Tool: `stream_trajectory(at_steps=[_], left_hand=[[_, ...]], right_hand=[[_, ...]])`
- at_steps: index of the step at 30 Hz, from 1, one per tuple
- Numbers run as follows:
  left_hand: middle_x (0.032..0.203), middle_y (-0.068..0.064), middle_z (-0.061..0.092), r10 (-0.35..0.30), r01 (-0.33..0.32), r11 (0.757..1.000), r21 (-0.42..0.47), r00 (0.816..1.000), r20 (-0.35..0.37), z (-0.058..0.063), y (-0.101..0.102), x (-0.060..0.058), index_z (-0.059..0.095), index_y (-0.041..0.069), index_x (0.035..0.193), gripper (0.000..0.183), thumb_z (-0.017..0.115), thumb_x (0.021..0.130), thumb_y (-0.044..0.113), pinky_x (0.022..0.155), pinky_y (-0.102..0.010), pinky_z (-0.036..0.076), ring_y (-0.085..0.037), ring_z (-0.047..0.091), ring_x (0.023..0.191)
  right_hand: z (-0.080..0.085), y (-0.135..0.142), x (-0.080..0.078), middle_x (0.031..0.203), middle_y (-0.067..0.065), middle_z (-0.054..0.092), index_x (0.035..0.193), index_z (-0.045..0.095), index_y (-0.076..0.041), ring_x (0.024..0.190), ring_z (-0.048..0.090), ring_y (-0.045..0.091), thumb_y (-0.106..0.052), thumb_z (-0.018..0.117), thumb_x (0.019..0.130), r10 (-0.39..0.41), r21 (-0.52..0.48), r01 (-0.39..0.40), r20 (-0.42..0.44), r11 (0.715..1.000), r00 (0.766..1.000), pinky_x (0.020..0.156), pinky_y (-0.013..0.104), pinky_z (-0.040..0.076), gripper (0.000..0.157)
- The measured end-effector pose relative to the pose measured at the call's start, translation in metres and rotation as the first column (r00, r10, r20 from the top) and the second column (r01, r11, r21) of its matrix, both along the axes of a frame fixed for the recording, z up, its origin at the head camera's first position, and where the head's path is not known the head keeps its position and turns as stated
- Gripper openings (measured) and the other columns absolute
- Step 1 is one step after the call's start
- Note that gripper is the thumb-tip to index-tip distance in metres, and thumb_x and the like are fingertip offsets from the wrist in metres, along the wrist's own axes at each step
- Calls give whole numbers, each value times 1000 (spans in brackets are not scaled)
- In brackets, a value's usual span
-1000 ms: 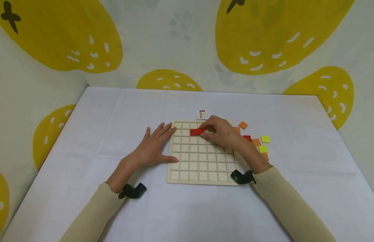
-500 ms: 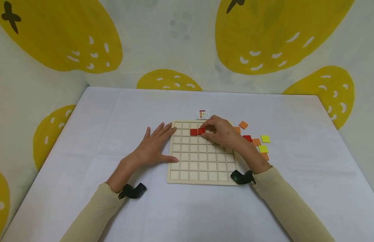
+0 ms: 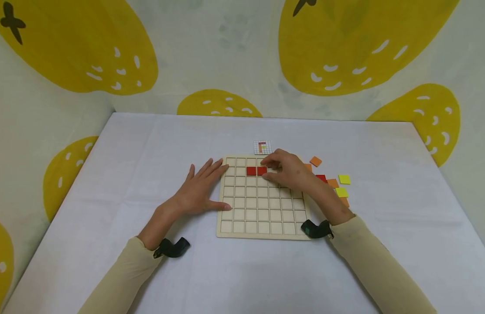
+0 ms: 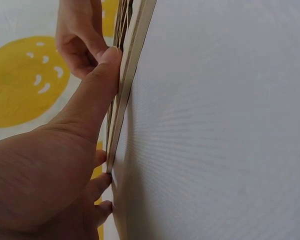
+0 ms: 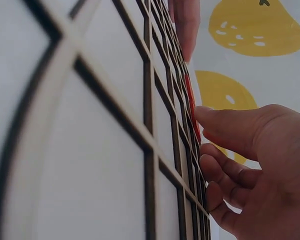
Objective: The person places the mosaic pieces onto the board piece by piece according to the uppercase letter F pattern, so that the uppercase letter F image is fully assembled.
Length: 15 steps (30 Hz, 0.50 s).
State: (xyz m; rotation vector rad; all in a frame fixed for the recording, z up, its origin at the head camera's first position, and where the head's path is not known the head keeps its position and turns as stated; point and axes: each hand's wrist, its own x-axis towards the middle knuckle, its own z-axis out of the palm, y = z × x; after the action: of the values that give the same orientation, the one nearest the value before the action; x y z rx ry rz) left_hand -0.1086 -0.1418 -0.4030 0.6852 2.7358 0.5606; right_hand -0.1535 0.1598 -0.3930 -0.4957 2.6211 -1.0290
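Note:
A wooden grid board (image 3: pixel 264 237) lies on the table, with two red square tiles (image 3: pixel 251 171) side by side in its second row from the far edge. My right hand (image 3: pixel 286 171) hovers at the right-hand red tile (image 3: pixel 261 171), thumb and fingers bent and parted around its right end, gripping nothing visible. In the right wrist view its thumb (image 5: pixel 227 125) is near the red edge of a tile. My left hand (image 3: pixel 197 192) rests spread on the board's left edge. Its thumb (image 4: pixel 97 85) presses the rim in the left wrist view.
Behind the board lies a small card (image 3: pixel 262 147) printed with a coloured grid pattern. Loose tiles lie to the right: yellow (image 3: pixel 344 179), orange (image 3: pixel 315 162) and red (image 3: pixel 321 178), some partly behind the right forearm. A patterned cloth wall (image 3: pixel 227 56) stands behind the table.
The right-hand red tile has shifted slightly right, off the edge of its neighbour and into its own cell. My right fingers have eased slightly off it. The left hand has stayed still.

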Motion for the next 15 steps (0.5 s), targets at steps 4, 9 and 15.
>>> stream_trajectory(at_steps=[4, 9, 15], left_hand=[[178, -5, 14, 0, 0, 1000, 4, 1000, -6, 1, 1, 0, 23, 18, 168, 114, 83, 80, 61, 126, -74, 1, -34, 6, 166], [178, -5, 14, 0, 0, 1000, 3, 1000, -12, 2, 1, 0, 23, 18, 167, 114, 83, 80, 61, 126, -75, 1, -34, 6, 166], [177, -6, 15, -2, 2, 1000, 1, 1000, -19, 1, 0, 2, 24, 17, 167, 114, 83, 80, 62, 125, -76, 2, -36, 7, 165]], right_hand=[[3, 7, 1, 123, 7, 66, 127, 70, -10, 117, 64, 26, -20, 79, 93, -12, -42, 12, 2, 999, 1000, 103, 44, 53, 36], [2, 15, 3, 119, 7, 67, 125, 71, -10, 112, 64, 26, -19, 79, 94, -25, -53, 24, -14, 998, 1000, 97, 42, 54, 34], [0, 21, 4, 113, 7, 68, 121, 73, -11, 103, 62, 23, -18, 77, 95, -59, -47, 57, -34, 997, 998, 92, 39, 53, 27]])
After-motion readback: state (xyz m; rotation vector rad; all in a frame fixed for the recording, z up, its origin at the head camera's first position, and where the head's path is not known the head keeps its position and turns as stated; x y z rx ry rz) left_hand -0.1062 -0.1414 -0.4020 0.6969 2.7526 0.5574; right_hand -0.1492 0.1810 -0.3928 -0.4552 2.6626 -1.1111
